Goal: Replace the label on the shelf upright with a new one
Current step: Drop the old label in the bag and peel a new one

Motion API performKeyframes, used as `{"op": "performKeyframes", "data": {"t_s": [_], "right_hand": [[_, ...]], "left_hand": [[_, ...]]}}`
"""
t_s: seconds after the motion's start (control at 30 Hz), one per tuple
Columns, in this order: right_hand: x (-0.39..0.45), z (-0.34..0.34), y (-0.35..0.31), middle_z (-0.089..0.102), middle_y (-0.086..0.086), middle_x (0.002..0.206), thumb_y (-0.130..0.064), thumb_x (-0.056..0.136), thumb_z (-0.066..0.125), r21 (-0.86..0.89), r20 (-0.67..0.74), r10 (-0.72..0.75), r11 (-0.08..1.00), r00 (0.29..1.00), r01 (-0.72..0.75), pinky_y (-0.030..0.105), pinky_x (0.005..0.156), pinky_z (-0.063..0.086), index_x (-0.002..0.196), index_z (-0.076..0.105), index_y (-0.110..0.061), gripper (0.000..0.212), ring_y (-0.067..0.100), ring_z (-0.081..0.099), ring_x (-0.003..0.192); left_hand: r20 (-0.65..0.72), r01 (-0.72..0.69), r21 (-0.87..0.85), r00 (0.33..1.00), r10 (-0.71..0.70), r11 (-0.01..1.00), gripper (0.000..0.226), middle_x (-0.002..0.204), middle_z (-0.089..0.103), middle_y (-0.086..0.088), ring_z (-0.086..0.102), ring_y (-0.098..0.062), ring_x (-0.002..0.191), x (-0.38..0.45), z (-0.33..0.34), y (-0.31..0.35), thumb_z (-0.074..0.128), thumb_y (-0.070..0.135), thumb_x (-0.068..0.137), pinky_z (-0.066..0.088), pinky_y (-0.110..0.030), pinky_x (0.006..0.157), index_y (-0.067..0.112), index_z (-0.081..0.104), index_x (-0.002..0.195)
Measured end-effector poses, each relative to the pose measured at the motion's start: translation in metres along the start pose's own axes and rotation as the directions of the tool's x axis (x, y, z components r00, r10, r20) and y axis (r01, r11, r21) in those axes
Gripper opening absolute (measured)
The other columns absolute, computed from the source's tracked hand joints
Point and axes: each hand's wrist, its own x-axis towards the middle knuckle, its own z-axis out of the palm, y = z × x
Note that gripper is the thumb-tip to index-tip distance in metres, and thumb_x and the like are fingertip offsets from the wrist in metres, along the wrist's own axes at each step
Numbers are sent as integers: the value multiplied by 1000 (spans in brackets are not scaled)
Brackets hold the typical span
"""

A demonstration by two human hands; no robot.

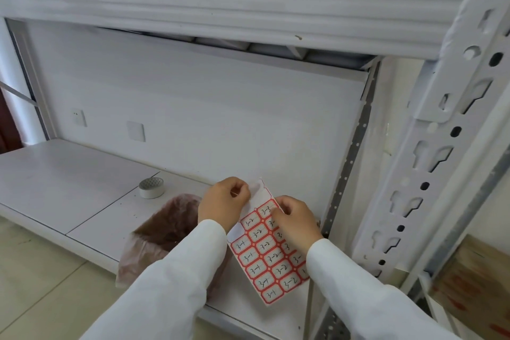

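A sheet of red-bordered labels [265, 251] with handwritten numbers is held low in the middle, over the lower shelf. My left hand [225, 203] pinches the sheet's bare top-left corner. My right hand [296, 219] presses its fingertips on a label near the sheet's top right edge; whether a label is lifted I cannot tell. The white perforated shelf upright [430, 163] rises at the right, apart from both hands. No label shows on its visible face.
A roll of white tape [151, 188] stands on the lower shelf board [69, 188]. A bin lined with a pinkish bag [162, 232] sits below my left forearm. A shelf beam [220, 14] crosses above. Cardboard boxes [474, 279] lie at the right.
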Motion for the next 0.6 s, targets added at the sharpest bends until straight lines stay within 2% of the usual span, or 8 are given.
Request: {"op": "performKeyframes", "data": {"t_s": [0.13,0.2,0.27,0.4,0.5,0.53,0.6], "right_hand": [[10,4,18,66,-4,86,-21,96,40,21,1,150,988,989,-150,18,60,45,97,61,-20,21,8,62,73],[19,8,29,69,-1,84,-19,94,41,48,-32,243,969,970,-241,28,70,53,86,61,-22,22,14,65,75],[29,14,42,72,3,85,-16,92,42,106,-47,327,941,944,-320,37,80,56,85,64,-19,23,20,69,79],[42,28,68,73,8,86,-13,92,43,253,-54,449,870,892,-422,31,68,56,89,65,-9,23,24,71,77],[50,34,83,72,12,90,-11,91,43,291,-76,488,845,869,-449,35,73,55,84,64,-8,23,27,69,80],[52,36,85,72,14,95,-11,90,43,292,-74,501,838,862,-462,37,75,55,91,65,-5,23,29,69,83],[54,40,87,63,16,118,-15,88,44,287,-75,528,824,846,-489,38,82,50,118,55,-2,34,33,62,100]], "left_hand": [[-98,69,-49,992,-74,996,21,80,63,2,58,-18,70,2,-3,-6,47,34,93,54,-34,79,20,60,84],[-104,72,-17,992,-73,997,21,79,62,3,57,-18,69,1,-4,-9,47,34,93,54,-35,79,20,59,83],[-84,70,26,994,-67,997,21,81,64,2,60,-20,73,-1,-4,-10,47,34,92,54,-35,79,20,59,82],[-35,67,64,997,-64,996,22,85,69,1,63,-23,82,-1,-4,-10,49,35,88,51,-34,79,18,60,82],[-24,57,78,998,-55,995,23,85,69,1,63,-23,82,-3,-3,-9,50,36,88,49,-34,78,17,61,83],[-23,57,83,998,-55,995,23,84,69,1,62,-23,82,-3,-4,-9,50,37,87,49,-33,78,17,62,83],[-14,59,98,998,-58,993,22,82,68,3,62,-22,82,-3,-4,-9,52,38,87,47,-32,77,19,61,81]]}}
